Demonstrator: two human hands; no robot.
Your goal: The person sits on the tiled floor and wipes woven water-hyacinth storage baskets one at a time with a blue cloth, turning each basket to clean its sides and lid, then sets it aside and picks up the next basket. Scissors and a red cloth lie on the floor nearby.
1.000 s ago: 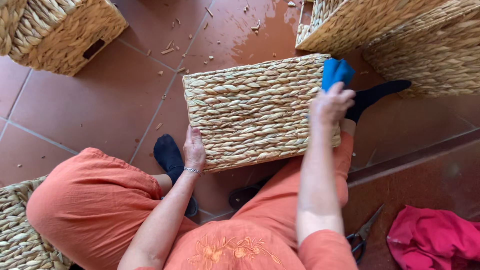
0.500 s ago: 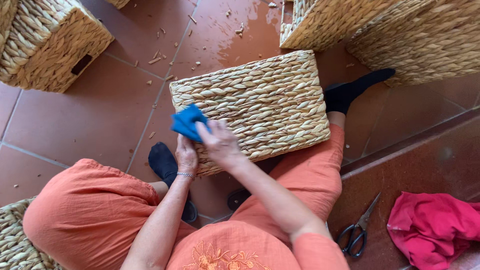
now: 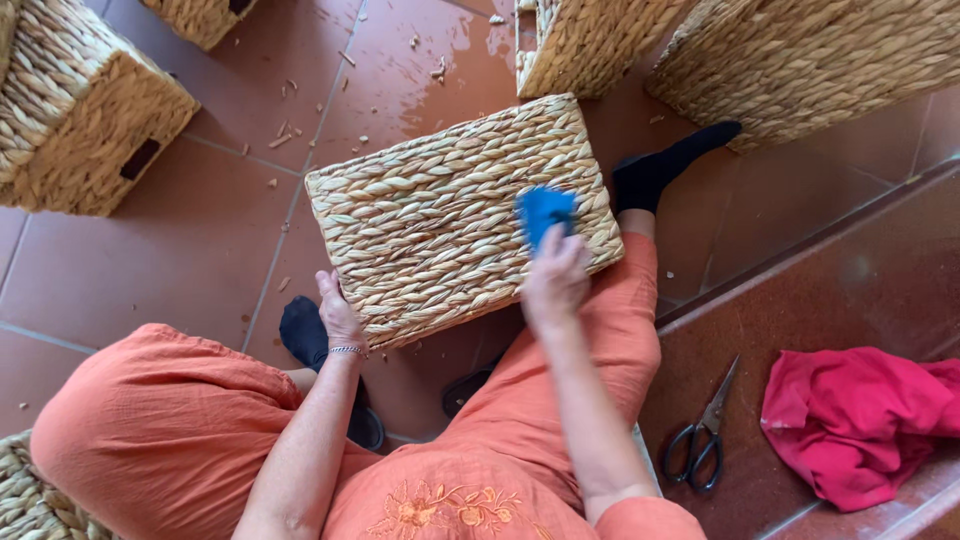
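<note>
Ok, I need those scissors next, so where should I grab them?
Take the scissors by the black loop handles, which lie nearest you; the blades point away toward the step. Come from above with the right hand, on whose side they lie.
</note>
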